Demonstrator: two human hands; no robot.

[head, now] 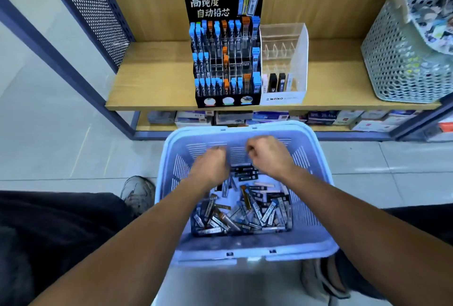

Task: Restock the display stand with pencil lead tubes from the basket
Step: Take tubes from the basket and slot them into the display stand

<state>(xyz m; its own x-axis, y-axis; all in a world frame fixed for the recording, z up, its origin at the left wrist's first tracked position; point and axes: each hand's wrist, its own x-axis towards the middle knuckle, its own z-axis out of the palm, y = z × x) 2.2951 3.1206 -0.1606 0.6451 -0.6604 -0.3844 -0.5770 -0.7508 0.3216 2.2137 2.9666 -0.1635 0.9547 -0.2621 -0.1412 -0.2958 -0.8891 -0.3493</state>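
Wooden shelf [152,80] across the top of the view, and on it the black display stand [226,60], three stepped rows, each pencil lead tube standing upright with its long axis vertical and its cap up. Blue and orange caps fill the top and bottom rows; the middle row shows open slots around its centre. Just beside the stand on its right, a clear acrylic holder [284,63] with a few items in its front pocket, too small to name. Far right, a pale mesh bin [402,60], cut off by the edge of the view, contents blurred.

Down on the floor, the lilac basket [245,190] sits between the person's knees. The loose lead tubes [245,210] lie flat on its bottom in a heap, long axes pointing every way, many toward the shelf, some crosswise. Labels are unreadable.

Both hands are inside the basket near its far wall. Left hand [212,162], fingers curled under, knuckles up; whether that grip holds a tube, I cannot tell, the fingers hide it. Right hand [267,156], likewise curled into a fist, its grip equally hidden from above. A worn shoe [137,191] shows left of the basket.
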